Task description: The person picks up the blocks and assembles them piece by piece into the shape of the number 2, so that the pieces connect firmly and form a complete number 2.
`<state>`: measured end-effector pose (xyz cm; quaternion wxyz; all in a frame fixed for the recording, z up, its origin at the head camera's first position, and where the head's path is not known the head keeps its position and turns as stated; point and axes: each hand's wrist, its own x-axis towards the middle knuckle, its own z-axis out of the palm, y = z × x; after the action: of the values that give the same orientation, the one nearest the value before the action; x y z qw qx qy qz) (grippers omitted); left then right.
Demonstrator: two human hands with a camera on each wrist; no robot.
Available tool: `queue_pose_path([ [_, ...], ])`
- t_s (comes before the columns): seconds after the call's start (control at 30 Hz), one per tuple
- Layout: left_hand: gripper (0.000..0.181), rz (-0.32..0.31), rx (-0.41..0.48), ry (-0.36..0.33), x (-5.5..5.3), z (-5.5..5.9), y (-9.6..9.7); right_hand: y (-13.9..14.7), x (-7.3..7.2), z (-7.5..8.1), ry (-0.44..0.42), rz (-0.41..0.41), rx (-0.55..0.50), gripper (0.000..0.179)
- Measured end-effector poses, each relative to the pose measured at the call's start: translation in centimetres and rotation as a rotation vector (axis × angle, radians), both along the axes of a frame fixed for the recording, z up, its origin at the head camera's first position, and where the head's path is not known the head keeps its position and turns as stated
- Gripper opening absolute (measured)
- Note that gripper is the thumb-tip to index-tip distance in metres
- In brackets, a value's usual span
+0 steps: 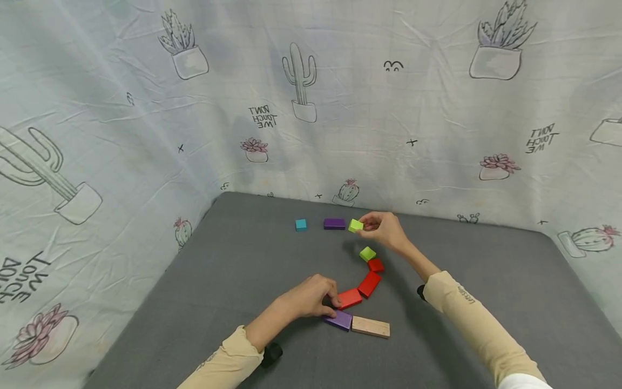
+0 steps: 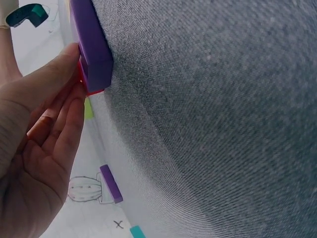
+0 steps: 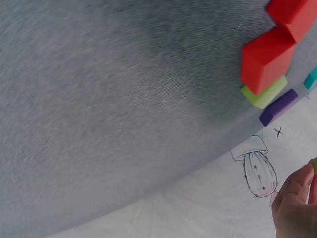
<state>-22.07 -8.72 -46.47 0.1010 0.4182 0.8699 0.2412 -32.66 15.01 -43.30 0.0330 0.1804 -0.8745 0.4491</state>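
My right hand (image 1: 386,231) pinches a small lime-green block (image 1: 356,226) above the far part of the table, right of a purple block (image 1: 334,223). My left hand (image 1: 306,297) is low over the near end of the block row. Its thumb meets the top edge of another purple block (image 2: 99,59), while the fingertips are by the left end of a red block (image 1: 350,299). Whether they grip either one is hidden. Two more red blocks (image 1: 370,284) and a second lime-green block (image 1: 367,254) carry the curve on towards the right hand.
A plain wooden block (image 1: 371,327) lies end to end with the near purple one. Farther back on the left sits a small blue block (image 1: 301,225). Behind the grey table (image 1: 233,259) hangs a white cloth (image 1: 359,108) printed with cacti.
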Motion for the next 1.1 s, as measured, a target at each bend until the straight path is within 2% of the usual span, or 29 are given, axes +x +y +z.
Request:
queue_pose_path([
  [0.53,0.014,-0.007,-0.002,0.001,0.2,-0.1,0.1,-0.2,-0.3,-1.7,0.029,0.054,0.213,0.021],
  [0.7,0.014,-0.007,-0.001,0.000,0.2,0.0,0.1,-0.3,-0.3,-2.5,0.055,0.111,0.307,0.021],
  [0.9,0.013,-0.001,-0.005,-0.001,0.2,0.2,0.1,-0.3,-0.3,-3.1,0.067,0.149,0.342,0.021],
  [1.1,0.013,0.006,-0.011,-0.010,0.2,0.2,0.1,-0.4,-0.2,-3.2,0.048,0.141,0.380,0.025],
])
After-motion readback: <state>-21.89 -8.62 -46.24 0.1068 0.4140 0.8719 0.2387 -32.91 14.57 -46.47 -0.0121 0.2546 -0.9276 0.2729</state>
